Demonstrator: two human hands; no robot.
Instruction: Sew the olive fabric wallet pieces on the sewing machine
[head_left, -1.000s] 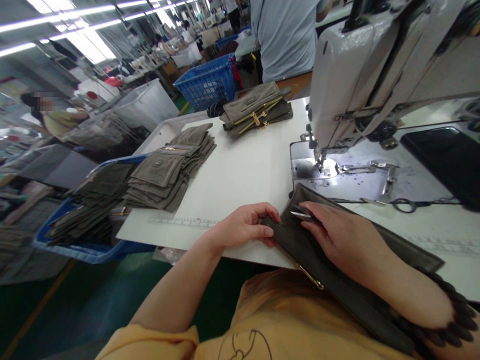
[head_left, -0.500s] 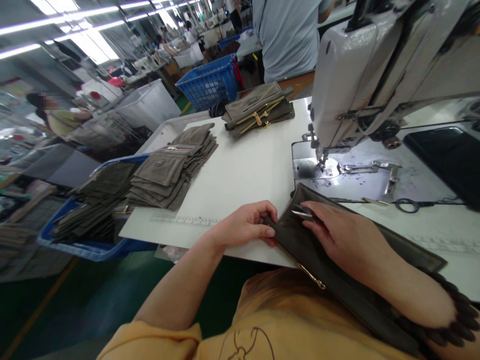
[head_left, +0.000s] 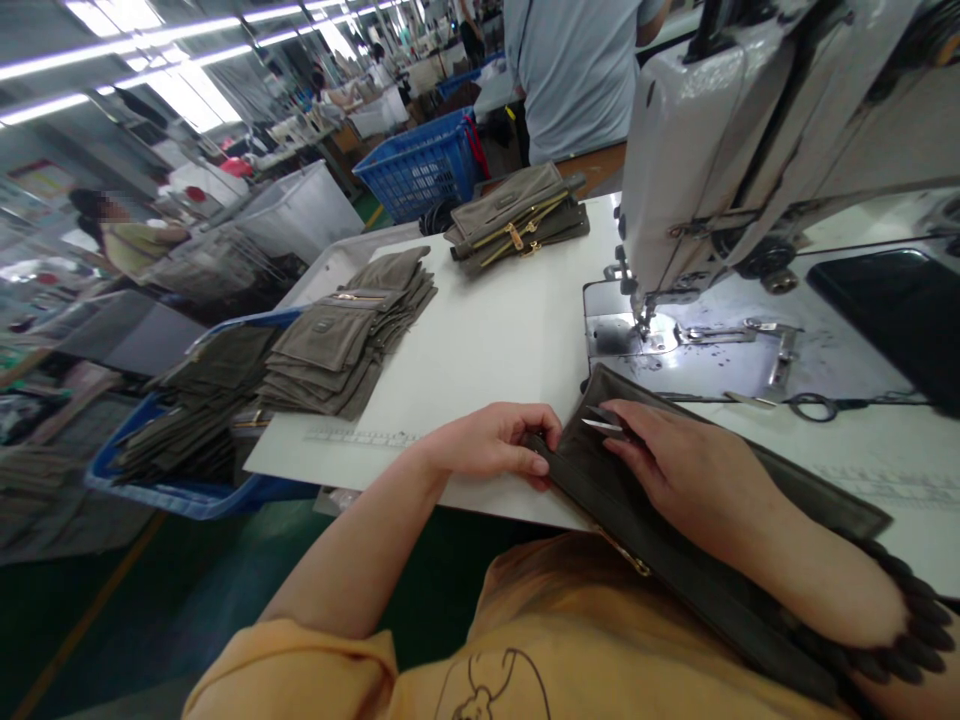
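Observation:
A dark olive-brown zippered fabric piece [head_left: 600, 490], like a bag panel, lies over the table's front edge and hangs toward my lap. My left hand [head_left: 514, 445] pinches its left corner between thumb and fingers. Gold zipper hardware [head_left: 637, 565] shows along the lower edge. Thread snips [head_left: 602, 424] sit in my right hand [head_left: 686, 470], their two pointed blades apart and aimed left, just above the fabric. That hand rests over the panel; its palm hides the snips' handle.
A sewing machine [head_left: 720, 170] stands at right, with a phone [head_left: 889, 320] and scissors [head_left: 814, 406] by its metal plate. Stacked olive pieces [head_left: 330, 345] lie left on the white table [head_left: 487, 340], more zippered ones [head_left: 517, 220] behind. A blue crate [head_left: 202, 505] stands left. A person [head_left: 574, 80] is beyond.
Both hands stay almost still on the fabric piece and the snips. The view has shifted very slightly.

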